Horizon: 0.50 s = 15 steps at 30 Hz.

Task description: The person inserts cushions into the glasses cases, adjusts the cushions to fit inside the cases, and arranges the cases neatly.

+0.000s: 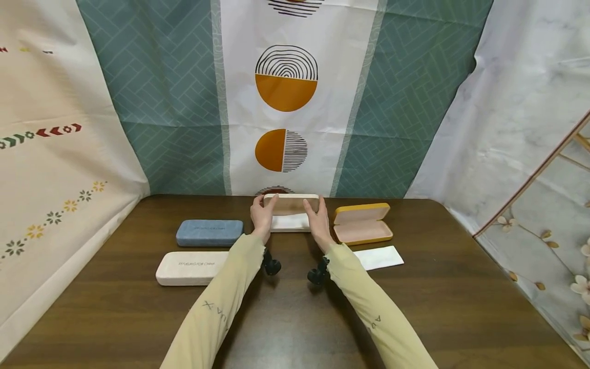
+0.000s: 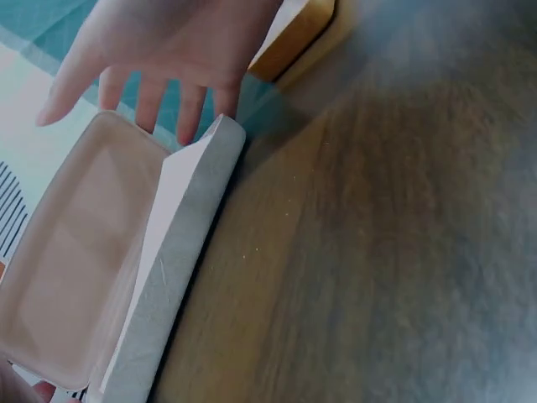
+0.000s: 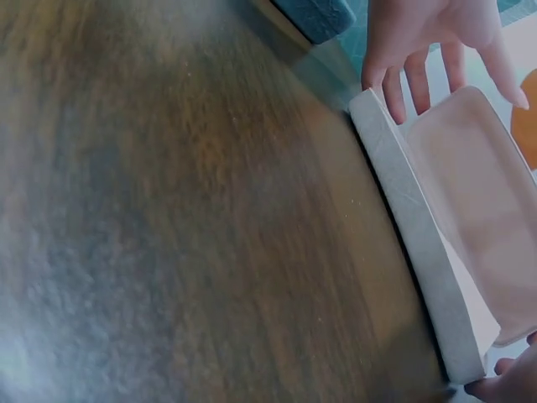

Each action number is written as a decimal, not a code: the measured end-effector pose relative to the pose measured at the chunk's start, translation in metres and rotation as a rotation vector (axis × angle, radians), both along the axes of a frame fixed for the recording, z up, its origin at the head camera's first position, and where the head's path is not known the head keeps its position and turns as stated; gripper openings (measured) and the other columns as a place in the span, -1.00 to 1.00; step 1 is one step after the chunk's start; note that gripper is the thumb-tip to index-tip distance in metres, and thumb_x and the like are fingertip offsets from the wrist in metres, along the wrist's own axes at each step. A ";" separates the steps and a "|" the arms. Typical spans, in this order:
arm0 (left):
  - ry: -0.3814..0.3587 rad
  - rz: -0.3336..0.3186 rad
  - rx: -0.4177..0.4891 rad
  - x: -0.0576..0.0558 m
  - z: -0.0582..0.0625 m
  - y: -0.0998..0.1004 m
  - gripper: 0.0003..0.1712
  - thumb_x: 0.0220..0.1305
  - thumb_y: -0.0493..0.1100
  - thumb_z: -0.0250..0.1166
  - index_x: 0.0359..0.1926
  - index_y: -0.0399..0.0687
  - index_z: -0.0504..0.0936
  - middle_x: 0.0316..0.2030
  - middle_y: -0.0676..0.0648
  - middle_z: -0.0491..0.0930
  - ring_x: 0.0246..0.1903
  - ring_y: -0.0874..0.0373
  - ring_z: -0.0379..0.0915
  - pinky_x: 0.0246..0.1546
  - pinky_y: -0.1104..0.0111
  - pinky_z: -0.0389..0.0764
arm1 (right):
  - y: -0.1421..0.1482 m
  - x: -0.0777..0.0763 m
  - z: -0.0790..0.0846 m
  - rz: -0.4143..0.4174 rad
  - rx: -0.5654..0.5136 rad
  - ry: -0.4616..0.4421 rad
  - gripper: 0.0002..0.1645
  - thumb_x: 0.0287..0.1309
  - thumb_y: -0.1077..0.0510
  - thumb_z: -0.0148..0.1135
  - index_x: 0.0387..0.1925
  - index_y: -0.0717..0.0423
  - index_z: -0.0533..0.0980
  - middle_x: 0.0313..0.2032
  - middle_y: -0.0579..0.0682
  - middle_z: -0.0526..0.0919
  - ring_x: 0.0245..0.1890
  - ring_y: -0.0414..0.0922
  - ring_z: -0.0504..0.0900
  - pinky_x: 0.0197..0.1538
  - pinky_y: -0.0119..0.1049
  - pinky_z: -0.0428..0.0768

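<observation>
A whitish glasses case (image 1: pixel 290 206) stands at the table's far edge, its lid raised and pinkish lining showing. In its base lies a flat white piece (image 1: pixel 290 221), like a folded cloth. My left hand (image 1: pixel 262 219) is at the case's left end and my right hand (image 1: pixel 319 223) at its right end, thumbs on the near side. In the left wrist view the right hand (image 2: pixel 180 50) has its fingers extended against the case end, the thumb spread apart. The right wrist view shows the left hand (image 3: pixel 432 34) likewise, fingers nearly straight at the opposite end.
On the left lie a closed blue glasses case (image 1: pixel 209 233) and a closed whitish one (image 1: pixel 189 269) with lettering. To the right stands an open yellow case (image 1: pixel 363 233) with pink lining. A white flat piece (image 1: pixel 380 257) lies in front of it on the brown table (image 1: pixel 286 323).
</observation>
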<state>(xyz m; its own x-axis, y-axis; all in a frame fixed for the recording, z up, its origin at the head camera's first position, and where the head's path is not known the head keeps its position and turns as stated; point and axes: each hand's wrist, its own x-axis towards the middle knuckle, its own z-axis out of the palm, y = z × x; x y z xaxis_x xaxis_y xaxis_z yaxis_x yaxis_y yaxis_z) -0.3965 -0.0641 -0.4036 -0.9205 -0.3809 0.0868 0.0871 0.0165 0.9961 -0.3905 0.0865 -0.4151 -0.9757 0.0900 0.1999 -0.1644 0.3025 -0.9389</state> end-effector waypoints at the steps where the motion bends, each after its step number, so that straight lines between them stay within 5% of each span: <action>1: 0.001 0.013 0.003 -0.001 0.000 0.001 -0.32 0.17 0.04 0.24 0.19 -0.23 0.28 0.06 -0.22 0.23 0.04 -0.04 0.11 0.03 0.17 0.21 | 0.000 0.000 0.000 -0.002 -0.005 0.004 -0.07 0.17 -0.32 -0.06 0.39 -0.01 -0.13 0.35 0.00 -0.11 0.30 -0.04 -0.08 0.22 -0.03 0.01; 10: 0.010 0.119 0.036 -0.002 -0.001 0.004 -0.51 0.17 -0.09 0.27 0.05 -0.24 0.39 -0.10 -0.20 0.30 -0.11 -0.03 0.17 -0.11 0.16 0.26 | -0.007 -0.001 -0.002 -0.060 -0.081 0.049 -0.28 0.25 -0.18 -0.03 0.26 0.13 0.05 0.28 0.15 0.06 0.26 0.00 0.04 0.19 -0.06 0.09; 15: 0.019 0.113 0.089 -0.001 -0.001 0.005 -0.55 0.14 -0.13 0.30 0.01 -0.22 0.43 -0.15 -0.17 0.34 -0.16 -0.02 0.20 -0.17 0.19 0.29 | -0.008 -0.005 -0.004 -0.141 -0.098 0.099 -0.45 0.27 -0.09 0.00 0.09 0.18 0.15 0.16 0.21 0.21 0.17 0.05 0.19 0.13 -0.05 0.18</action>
